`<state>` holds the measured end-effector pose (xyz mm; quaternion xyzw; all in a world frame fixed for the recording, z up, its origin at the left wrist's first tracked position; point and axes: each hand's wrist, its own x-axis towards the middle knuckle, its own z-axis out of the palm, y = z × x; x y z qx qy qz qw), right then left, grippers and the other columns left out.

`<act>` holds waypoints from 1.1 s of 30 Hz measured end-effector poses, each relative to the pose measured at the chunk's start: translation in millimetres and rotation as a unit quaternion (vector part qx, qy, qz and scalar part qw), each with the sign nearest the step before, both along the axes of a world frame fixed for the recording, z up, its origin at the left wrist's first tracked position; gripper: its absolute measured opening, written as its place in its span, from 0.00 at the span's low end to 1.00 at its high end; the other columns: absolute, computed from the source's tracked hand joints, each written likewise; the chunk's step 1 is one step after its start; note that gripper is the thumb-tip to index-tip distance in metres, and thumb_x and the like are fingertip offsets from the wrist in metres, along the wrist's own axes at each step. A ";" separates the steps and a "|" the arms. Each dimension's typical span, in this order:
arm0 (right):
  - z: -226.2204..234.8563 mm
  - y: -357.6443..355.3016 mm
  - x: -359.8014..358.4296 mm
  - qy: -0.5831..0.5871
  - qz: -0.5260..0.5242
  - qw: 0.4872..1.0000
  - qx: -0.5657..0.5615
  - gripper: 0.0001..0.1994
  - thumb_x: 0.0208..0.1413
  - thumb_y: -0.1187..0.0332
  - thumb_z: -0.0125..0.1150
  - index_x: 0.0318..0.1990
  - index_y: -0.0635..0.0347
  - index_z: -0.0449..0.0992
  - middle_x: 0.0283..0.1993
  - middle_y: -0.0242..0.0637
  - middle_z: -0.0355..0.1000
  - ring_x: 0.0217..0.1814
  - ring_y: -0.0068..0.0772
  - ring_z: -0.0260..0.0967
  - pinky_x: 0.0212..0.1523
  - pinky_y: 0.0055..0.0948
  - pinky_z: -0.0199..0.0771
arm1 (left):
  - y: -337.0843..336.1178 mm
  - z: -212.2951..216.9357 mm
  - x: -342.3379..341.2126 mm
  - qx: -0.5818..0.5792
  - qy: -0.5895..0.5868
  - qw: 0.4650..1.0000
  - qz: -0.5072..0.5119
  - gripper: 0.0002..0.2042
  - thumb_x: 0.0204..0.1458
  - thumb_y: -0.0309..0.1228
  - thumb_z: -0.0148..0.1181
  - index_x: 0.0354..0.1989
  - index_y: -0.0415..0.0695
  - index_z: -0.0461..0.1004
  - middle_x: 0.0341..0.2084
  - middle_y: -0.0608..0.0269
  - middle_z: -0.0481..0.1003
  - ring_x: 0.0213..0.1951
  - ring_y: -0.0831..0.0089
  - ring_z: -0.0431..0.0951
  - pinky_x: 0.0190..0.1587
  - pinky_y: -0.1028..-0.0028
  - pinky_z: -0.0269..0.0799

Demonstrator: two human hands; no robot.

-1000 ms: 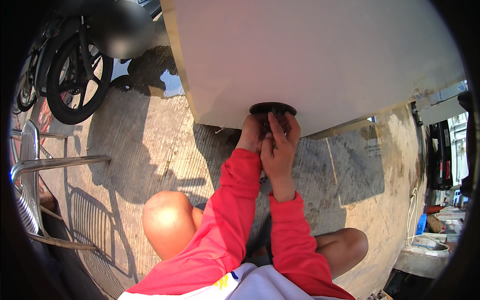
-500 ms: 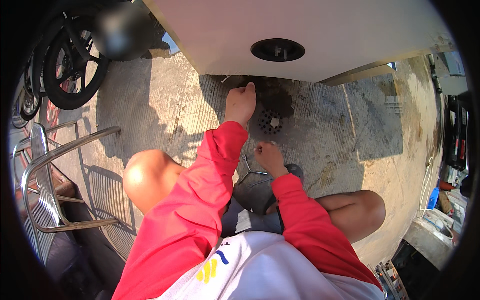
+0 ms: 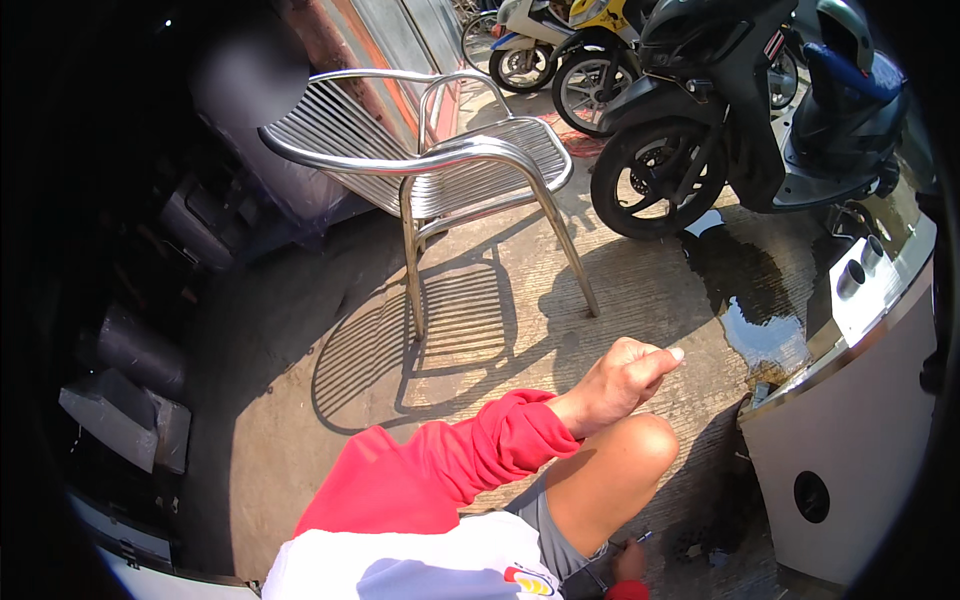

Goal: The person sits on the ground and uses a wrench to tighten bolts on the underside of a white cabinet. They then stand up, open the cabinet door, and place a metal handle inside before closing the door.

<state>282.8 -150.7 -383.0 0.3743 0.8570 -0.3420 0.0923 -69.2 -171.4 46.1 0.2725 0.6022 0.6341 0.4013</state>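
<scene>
My left hand (image 3: 622,384) is held out above my bare knee, its fingers curled into a fist with the thumb on top; whatever may be inside is hidden. Low in the picture, beyond my thigh, my right hand (image 3: 629,560) is near the floor, small and partly cut off from sight. A thin shiny metal end (image 3: 644,537) shows right beside its fingers; whether they grip it I cannot make out. To the right stands a large white panel (image 3: 850,430) with a round black opening (image 3: 812,497). A dark drain (image 3: 695,550) lies in the wet floor between.
A metal slatted armchair (image 3: 480,180) stands ahead, casting a striped shadow. Behind it at the right is a black scooter (image 3: 730,110), with more motorbikes further back. A puddle (image 3: 760,330) spreads beside the white panel. Boxes (image 3: 125,415) sit in the dark at left.
The view has swung to the left, so the chair and scooter now fill the middle and the white panel sits at the right. My left hand has moved back over my knee, still closed.
</scene>
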 end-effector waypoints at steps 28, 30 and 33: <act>343.6 122.9 -125.1 0.705 -0.211 0.469 -0.489 0.16 0.66 0.62 0.55 0.53 0.64 0.72 0.42 0.50 0.79 0.38 0.39 0.81 0.36 0.33 0.85 | 63.8 -84.8 64.9 0.064 -0.013 0.998 0.002 0.27 0.67 0.45 0.41 0.13 0.49 0.53 0.08 0.70 0.54 0.13 0.81 0.48 0.15 0.76 0.42; 344.2 124.9 -122.4 0.698 -0.213 0.449 -0.515 0.16 0.66 0.61 0.55 0.53 0.64 0.72 0.42 0.50 0.79 0.37 0.40 0.81 0.35 0.34 0.85 | 66.4 -78.9 65.8 0.050 -0.023 0.998 0.003 0.27 0.67 0.45 0.41 0.12 0.49 0.53 0.08 0.70 0.54 0.13 0.81 0.49 0.15 0.76 0.42; 343.6 122.8 -119.5 0.702 -0.176 0.404 -0.559 0.14 0.67 0.62 0.53 0.51 0.63 0.72 0.41 0.51 0.78 0.35 0.42 0.81 0.34 0.35 0.85 | 64.0 -83.8 64.8 0.043 -0.015 0.999 -0.001 0.27 0.66 0.45 0.41 0.12 0.49 0.53 0.08 0.70 0.54 0.12 0.81 0.49 0.15 0.77 0.43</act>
